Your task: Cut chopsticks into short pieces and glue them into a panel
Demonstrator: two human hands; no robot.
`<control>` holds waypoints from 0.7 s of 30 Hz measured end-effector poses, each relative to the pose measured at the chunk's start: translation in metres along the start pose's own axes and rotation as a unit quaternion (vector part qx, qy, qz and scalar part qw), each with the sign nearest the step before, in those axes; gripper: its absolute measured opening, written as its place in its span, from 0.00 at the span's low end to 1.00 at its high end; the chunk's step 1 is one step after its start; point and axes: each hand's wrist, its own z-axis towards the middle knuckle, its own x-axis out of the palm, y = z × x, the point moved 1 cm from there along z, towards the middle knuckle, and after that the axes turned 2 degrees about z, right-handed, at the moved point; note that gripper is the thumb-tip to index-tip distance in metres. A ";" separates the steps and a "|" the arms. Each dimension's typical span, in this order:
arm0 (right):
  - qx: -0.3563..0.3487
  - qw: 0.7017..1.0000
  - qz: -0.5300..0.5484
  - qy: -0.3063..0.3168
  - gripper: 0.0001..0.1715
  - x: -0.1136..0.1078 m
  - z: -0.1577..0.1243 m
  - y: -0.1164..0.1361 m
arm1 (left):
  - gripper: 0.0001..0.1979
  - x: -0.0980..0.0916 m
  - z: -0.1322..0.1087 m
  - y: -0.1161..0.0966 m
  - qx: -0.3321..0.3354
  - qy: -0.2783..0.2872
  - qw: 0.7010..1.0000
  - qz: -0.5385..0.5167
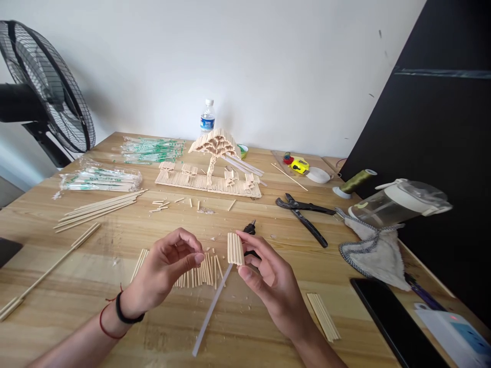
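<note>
My right hand (270,278) grips a small panel of short wooden sticks (235,249) set side by side, held upright between thumb and fingers. To its left, my left hand (164,268) is closed in a pinch, thumb against fingertip; whatever it may hold is too small to make out. Behind the right hand lies a black glue gun (250,227), mostly hidden, with a translucent glue stick (210,316) reaching toward the front of the table. Cut stick pieces (195,271) lie in a row under and behind my left hand. A second stick panel (323,317) rests right of my right forearm.
A stick-built model (209,181) with a roof stands at the back, before a water bottle (207,120). Bagged sticks (102,179) and loose long sticks (97,209) lie left, near a fan (46,87). Pliers (303,214), a plastic jug (399,202) and a phone (397,322) are right.
</note>
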 end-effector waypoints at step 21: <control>-0.016 1.000 -0.011 0.022 0.30 0.002 -0.001 0.002 | 0.10 -0.005 -0.002 -0.001 0.019 -0.006 1.000 0.004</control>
